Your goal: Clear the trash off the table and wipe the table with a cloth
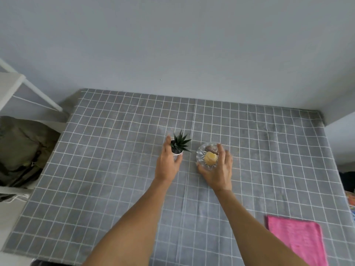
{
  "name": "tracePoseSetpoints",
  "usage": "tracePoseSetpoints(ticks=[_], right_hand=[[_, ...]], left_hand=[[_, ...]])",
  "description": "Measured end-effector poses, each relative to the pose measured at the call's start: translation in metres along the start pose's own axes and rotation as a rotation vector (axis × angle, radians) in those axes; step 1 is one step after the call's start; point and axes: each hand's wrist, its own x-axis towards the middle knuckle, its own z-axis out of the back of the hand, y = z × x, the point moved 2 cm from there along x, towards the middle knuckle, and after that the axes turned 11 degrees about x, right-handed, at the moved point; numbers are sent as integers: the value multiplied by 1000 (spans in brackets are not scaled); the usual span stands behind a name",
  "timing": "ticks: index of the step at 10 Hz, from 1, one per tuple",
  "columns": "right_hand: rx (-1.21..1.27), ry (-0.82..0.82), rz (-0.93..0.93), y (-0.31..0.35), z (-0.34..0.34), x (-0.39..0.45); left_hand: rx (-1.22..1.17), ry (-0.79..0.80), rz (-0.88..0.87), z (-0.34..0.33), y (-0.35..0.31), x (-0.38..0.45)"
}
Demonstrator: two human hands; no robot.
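Observation:
A table (pixel 107 169) with a grey checked cloth fills the view. Near its middle my left hand (pixel 168 162) curls round a small white pot holding a spiky green plant (pixel 180 144). Just to the right, my right hand (pixel 218 170) grips a clear glass bowl (pixel 201 153) at its near and right rim. A yellow round item (pixel 210 158) and a brownish item (pixel 211 148) lie in the bowl. A folded pink cloth (pixel 296 239) lies flat at the table's near right corner.
A grey wall runs behind the table. A white shelf frame (pixel 28 87) and an olive bag (pixel 21 150) stand to the left. Colourful items (pixel 350 200) show at the right edge.

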Motion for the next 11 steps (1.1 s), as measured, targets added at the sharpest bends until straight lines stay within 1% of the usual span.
tracePoseSetpoints(ticks=[1,4,5,6,7,9,10,11], right_hand=[[1,55,24,0,-10,-5],[-4,62,-15,4,-13,-15],[-5,78,-24,6,-13,-20],[-17,115,-37,7,-11,-21],[-54,169,-25,7,-6,-22],[-230,268,-64,18,12,-18],[-259,259,-107,32,25,-19],[-299,214,-169,35,33,-39]], left_hand=[[-46,-22,11,-3,5,-3],[15,-101,-8,-20,22,-16],[20,-87,6,-23,27,-18],[-14,-72,17,-20,24,-22],[6,-79,15,-12,18,-29],[11,51,-45,-1,24,-35],[56,143,-22,11,30,-42],[214,254,-6,19,39,-54]])
